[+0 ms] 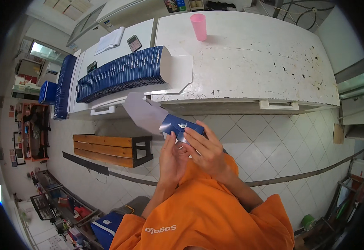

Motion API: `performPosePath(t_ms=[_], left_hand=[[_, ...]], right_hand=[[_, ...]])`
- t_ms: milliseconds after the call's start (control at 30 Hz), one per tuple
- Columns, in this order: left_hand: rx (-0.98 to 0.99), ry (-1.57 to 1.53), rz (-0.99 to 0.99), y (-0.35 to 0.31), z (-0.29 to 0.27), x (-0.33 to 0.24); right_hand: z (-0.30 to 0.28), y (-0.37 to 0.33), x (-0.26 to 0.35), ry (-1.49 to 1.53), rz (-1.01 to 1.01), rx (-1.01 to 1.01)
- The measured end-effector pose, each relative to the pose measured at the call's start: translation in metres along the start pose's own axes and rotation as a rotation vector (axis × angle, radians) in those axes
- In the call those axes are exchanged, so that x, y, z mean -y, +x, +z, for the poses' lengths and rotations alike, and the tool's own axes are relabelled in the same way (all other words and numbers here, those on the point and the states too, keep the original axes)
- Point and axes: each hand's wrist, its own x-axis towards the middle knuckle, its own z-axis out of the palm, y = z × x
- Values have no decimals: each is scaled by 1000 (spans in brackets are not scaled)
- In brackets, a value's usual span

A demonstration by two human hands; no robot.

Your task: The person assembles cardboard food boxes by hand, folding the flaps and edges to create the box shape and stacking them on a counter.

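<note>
Just past the front edge of the white worktop, I hold a blue folding carton (pixel 170 123) with white print. A large white inner panel (pixel 144 112) of it stretches out flat toward the upper left. My left hand (pixel 170 160) is closed on its lower side, the thumb on the blue face. From the right, my right hand (pixel 207 152) lays its fingers across the blue face and grips it. Some fingers of both hands are hidden behind the carton. Beyond it, a long row of blue carton blanks (pixel 119 75) leans on the worktop, its nearest white blank (pixel 178 73) lying open.
A pink cup (pixel 198 27) stands at the back of the white worktop (pixel 248 62). A calculator (pixel 134 43) and an open notebook (pixel 110 40) lie behind the row. Another blue carton row (pixel 64 85) is at the left end. A wooden bench (pixel 103 146) stands on the tiled floor.
</note>
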Motion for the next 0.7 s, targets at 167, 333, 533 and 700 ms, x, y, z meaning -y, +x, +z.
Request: performPosePath(t_ms=[167, 333, 533, 700], left_hand=[[-107, 310, 251, -2, -5, -1], [22, 574, 155, -7, -22, -15], [85, 904, 319, 6, -15, -26], [-186, 902, 478, 23, -19, -36]], right_hand=[[-16, 11, 4, 306, 113, 39], [-19, 35, -22, 503, 620, -41], [-10, 44, -25, 362, 553, 118], [-8, 45, -21, 598, 214, 342]])
